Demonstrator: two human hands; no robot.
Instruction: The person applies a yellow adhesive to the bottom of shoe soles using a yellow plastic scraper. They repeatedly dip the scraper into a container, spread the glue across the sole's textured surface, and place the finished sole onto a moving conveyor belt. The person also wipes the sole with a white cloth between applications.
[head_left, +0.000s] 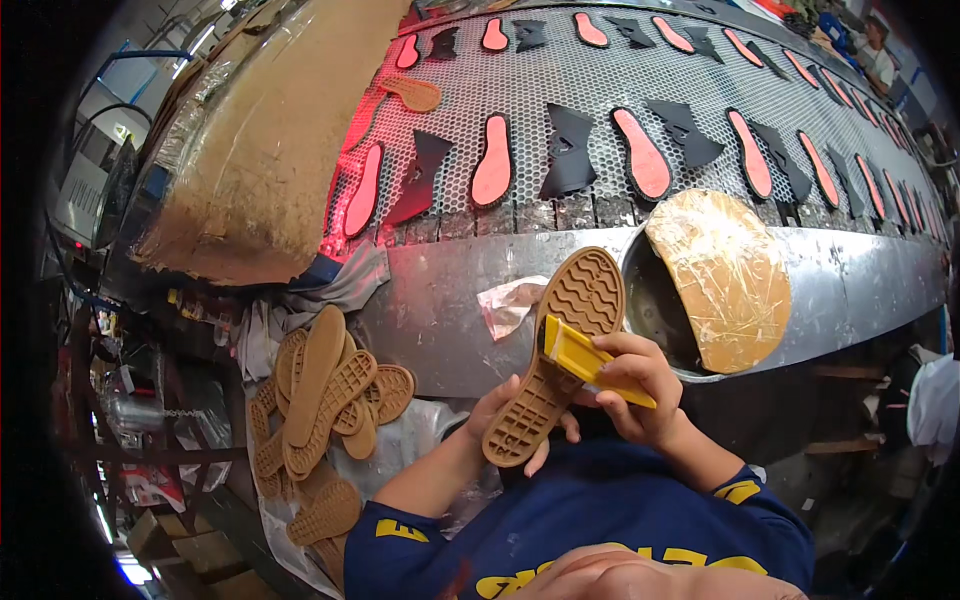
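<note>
In front of my chest is a tan rubber shoe sole (585, 285), its ridged tread face up and tilted. My left hand (490, 408) grips its near half by the edge, some fingers hidden beneath. A yellow flat-handled tool (580, 357) is pinched in my right hand (645, 388). Its wide end lies against the sole's middle, where a small dark part shows; what kind of tool it is I cannot make out. Several more tan soles (330, 390) are heaped to my left. A stained scrap of paper or cloth (510, 304) lies beyond the sole on the metal ledge (430, 340).
A mesh conveyor (570, 85) carries rows of pink-faced soles (492, 160) with black shoe uppers (570, 150). To the right, a round metal pan (655, 300) is partly covered by a glue-smeared board (720, 285). Worn cardboard (270, 150) stands at left. A person (876, 55) is far right.
</note>
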